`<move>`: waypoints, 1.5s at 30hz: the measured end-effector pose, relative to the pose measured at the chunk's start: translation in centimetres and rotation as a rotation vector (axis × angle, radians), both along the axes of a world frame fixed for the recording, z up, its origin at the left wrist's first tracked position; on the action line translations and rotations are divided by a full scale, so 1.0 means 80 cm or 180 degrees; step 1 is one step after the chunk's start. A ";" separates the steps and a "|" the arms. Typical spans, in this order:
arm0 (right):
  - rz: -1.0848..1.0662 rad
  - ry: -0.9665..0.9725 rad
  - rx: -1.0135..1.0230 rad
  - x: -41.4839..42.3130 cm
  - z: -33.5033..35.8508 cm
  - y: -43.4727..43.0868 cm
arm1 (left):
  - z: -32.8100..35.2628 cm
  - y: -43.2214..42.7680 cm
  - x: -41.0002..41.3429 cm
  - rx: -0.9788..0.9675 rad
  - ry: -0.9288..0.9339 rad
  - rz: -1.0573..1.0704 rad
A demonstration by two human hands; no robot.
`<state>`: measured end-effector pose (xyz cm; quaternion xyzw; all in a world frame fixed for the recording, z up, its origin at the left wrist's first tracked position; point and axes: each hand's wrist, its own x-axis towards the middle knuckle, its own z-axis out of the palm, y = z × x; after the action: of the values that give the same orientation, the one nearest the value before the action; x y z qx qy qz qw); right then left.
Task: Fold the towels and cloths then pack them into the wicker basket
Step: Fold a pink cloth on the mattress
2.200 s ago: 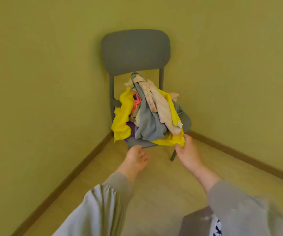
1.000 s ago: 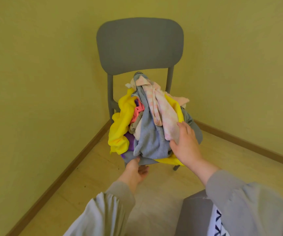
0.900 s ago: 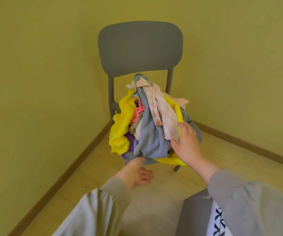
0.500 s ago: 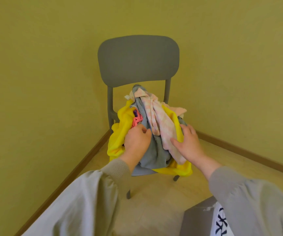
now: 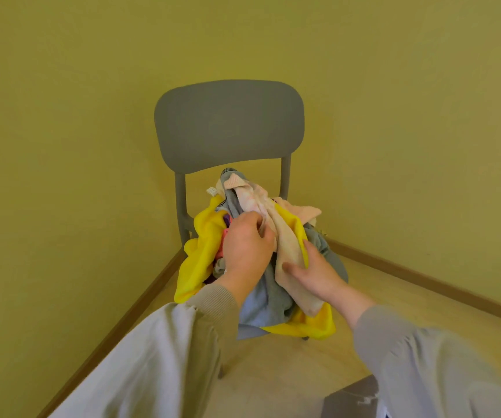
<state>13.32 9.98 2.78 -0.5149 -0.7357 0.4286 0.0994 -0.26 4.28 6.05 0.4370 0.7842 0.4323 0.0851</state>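
Nearest, the right hand [image 5: 315, 277] grips the lower part of the pale pink towel [image 5: 285, 236], thumb across the cloth; the left hand [image 5: 247, 247], just beyond and beside it, has its fingers curled at the towel's left edge and seems to pinch it. The step, as I judge it, is to free this towel from the heap; lift it up and clear rather than drag it, since it lies draped over the grey cloth [image 5: 270, 300] and the yellow cloth [image 5: 204, 245], which could slide off with it. The towel runs from the right hand up past the left to the top of the heap; the heap rests on the seat of the grey chair [image 5: 228, 122]; the wicker basket is not in view.
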 end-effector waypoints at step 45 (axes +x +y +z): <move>0.0198 0.0934 0.0857 0.025 0.296 -0.023 | 0.274 -0.069 0.069 0.1408 -0.0661 -0.0558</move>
<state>15.30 8.17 26.45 -0.4060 -0.7796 0.3997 0.2602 5.25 -1.20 27.95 0.4645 0.6167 0.6269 0.1047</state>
